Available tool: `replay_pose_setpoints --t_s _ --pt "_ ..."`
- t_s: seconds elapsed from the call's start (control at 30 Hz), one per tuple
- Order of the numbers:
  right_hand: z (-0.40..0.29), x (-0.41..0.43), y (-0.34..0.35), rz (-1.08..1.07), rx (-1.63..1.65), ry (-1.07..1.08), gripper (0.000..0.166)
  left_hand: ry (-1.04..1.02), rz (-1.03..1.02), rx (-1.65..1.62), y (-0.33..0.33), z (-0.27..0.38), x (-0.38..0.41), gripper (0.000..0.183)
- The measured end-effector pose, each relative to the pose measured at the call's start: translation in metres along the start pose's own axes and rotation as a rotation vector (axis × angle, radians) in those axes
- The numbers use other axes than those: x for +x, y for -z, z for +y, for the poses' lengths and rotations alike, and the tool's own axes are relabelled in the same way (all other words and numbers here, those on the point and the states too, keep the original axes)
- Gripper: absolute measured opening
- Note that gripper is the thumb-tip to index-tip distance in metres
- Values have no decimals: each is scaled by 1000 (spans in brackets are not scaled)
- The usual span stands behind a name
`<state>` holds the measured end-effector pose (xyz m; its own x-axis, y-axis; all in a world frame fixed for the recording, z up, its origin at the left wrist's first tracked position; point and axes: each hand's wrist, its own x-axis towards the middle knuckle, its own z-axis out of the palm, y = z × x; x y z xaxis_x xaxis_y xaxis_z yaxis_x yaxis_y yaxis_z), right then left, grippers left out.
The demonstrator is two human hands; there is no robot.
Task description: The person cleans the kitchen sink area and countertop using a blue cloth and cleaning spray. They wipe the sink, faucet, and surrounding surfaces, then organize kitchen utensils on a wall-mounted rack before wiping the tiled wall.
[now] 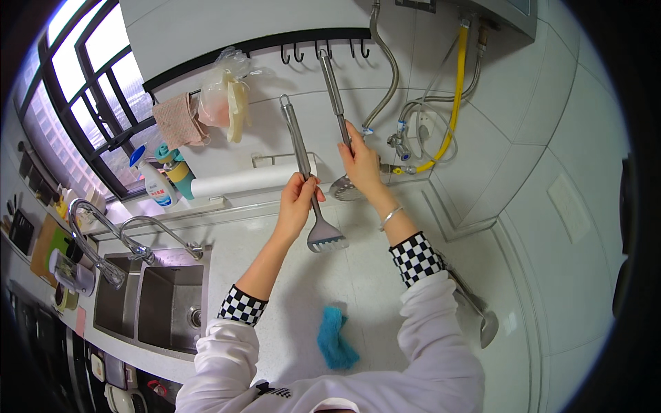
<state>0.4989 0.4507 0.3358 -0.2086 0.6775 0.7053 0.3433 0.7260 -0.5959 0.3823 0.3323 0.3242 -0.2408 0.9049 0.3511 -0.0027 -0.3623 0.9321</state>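
My left hand (298, 201) grips the lower handle of a metal slotted turner (327, 236), held with its head down over the counter. With its fingers around the neck of a perforated metal skimmer (345, 189), my right hand (363, 164) is up by the wall. The skimmer's handle top is at a hook of the black wall rail (310, 35); whether it hangs there I cannot tell. A blue fluffy cloth (334, 338) lies on the counter near my body. To the right, beside my right sleeve, a metal ladle (488, 328) lies partly hidden.
A double sink (170, 304) with curved faucets is at left. A spray bottle (157, 180), a teal and yellow bottle (179, 175) and a white roll (248, 180) line the back ledge. A pink cloth (178, 120) hangs above. Hoses and a yellow pipe (457, 98) run down the wall.
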Motion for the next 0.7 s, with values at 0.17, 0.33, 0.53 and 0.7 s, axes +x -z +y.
replay_pose_setpoints --t_s 0.17,0.33,0.53,0.7 --pt "5 9 -16 -10 -1 -22 46 7 1 16 8 5 1 15" --pt "16 7 -33 -20 33 -58 45 -6 7 31 15 4 8 15" --pt "41 10 -56 -39 144 -102 37 14 -22 56 11 1 21 15" --pt "52 21 -62 -74 147 -157 23 37 -15 62 14 -2 22 16"
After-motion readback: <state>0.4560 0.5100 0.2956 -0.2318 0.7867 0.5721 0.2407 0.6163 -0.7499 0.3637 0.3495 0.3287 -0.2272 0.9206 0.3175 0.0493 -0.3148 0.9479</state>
